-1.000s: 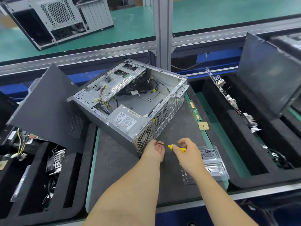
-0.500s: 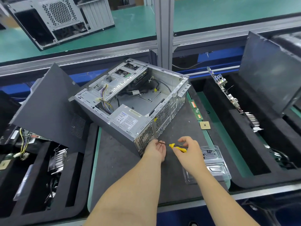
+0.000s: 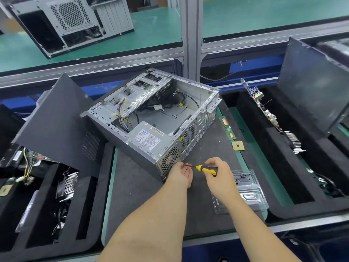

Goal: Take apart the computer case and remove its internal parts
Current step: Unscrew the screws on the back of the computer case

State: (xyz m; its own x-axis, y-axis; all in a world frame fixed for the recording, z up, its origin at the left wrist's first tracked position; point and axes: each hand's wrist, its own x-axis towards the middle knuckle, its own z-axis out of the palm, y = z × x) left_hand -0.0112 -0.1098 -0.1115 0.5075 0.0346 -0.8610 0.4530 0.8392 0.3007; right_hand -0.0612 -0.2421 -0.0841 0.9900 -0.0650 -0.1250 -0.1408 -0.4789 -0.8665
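The case (image 3: 151, 118) lies on its side, open upward, on the dark mat (image 3: 136, 195) of the worktop, and all places here are given from it. Far to its left, a black foam tray (image 3: 45, 214) holds loose parts: a heatsink (image 3: 68, 184) and some cables (image 3: 25, 167). A dark side panel (image 3: 54, 127) leans over this tray, and its right edge seems to touch the left wall of the case, though the view there is not clear.

Inside the case, the power supply (image 3: 149, 138) sits in the near corner, with its label facing up. A bundle of coloured wires (image 3: 122, 118) runs behind it, toward the drive cage (image 3: 136, 93) at the far left side.

At the near corner of the case, the left hand (image 3: 180, 174) rests against the perforated back wall. Its fingers are curled around the metal tip of the screwdriver (image 3: 204, 168). The right hand (image 3: 220, 176) is just to the right, and its grip pinches the yellow handle between thumb and fingers. The shaft points to the left, at the case corner.

To the right of the case, a memory stick (image 3: 227, 127) and a processor (image 3: 238, 145) lie on the mat. Nearer to the person, a clear plastic tray (image 3: 251, 188) holds small screws. Further right, another foam tray (image 3: 283, 167) carries a motherboard (image 3: 262, 104) standing on its edge.
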